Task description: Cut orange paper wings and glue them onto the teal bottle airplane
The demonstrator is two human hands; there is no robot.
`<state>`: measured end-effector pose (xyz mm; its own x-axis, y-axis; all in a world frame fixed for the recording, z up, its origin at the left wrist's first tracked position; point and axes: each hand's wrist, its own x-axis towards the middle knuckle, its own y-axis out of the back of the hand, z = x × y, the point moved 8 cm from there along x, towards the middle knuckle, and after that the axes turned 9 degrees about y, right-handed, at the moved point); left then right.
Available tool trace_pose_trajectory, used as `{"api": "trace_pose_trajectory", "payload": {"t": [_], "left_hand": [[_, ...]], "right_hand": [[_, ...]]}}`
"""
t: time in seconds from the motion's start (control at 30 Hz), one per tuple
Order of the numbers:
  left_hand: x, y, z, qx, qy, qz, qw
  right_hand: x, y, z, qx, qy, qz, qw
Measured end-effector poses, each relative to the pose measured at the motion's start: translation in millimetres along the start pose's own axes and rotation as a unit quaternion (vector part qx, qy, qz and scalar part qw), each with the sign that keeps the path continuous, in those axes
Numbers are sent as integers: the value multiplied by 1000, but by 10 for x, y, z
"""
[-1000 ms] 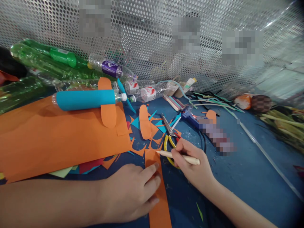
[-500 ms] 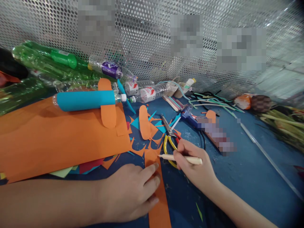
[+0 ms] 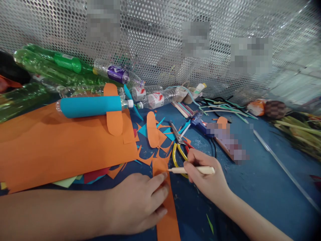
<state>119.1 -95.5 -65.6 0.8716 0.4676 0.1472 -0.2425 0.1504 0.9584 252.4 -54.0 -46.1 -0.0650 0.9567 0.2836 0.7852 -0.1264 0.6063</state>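
Left hand (image 3: 140, 204): spread fingers rest on a long orange paper strip (image 3: 167, 225).
Right hand (image 3: 207, 175): fingers pinch a thin cream pen (image 3: 178, 170), tip at the strip's edge.

The left hand (image 3: 140, 204) lies across an orange paper strip (image 3: 169, 217). The right hand (image 3: 205, 174) holds a cream marker (image 3: 207, 170), its tip at the strip's right edge, seemingly touching. Open scissors (image 3: 180, 140) lie partly behind that hand; a blue-wrapped bottle (image 3: 91, 107) lies farther left.

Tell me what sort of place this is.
Probably a craft workspace, though whether in a home, classroom or workshop I can't tell. Scissors lie by orange paper scraps, and a blue-wrapped plastic bottle lies nearby.
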Motion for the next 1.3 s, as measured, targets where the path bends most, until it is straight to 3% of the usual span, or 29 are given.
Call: {"api": "trace_pose_trajectory", "payload": {"t": [0.3,0.5,0.67,0.87,1.3], "left_hand": [[-11,2,-5,-3,-3,14,1000],[-6,26,6,2,-7,21,1000],[-55,-1,90,76,-33,41,996],[-119,34,201,143,-66,93,983],[-102,56,167,129,-53,101,985]], "right_hand": [[-5,8,38,36,-18,5,999],[7,96,156,133,-61,90,985],[7,-129,143,198,-64,19,978],[-78,-347,139,183,-58,-85,978],[-71,-359,167,156,-48,-97,982]]}}
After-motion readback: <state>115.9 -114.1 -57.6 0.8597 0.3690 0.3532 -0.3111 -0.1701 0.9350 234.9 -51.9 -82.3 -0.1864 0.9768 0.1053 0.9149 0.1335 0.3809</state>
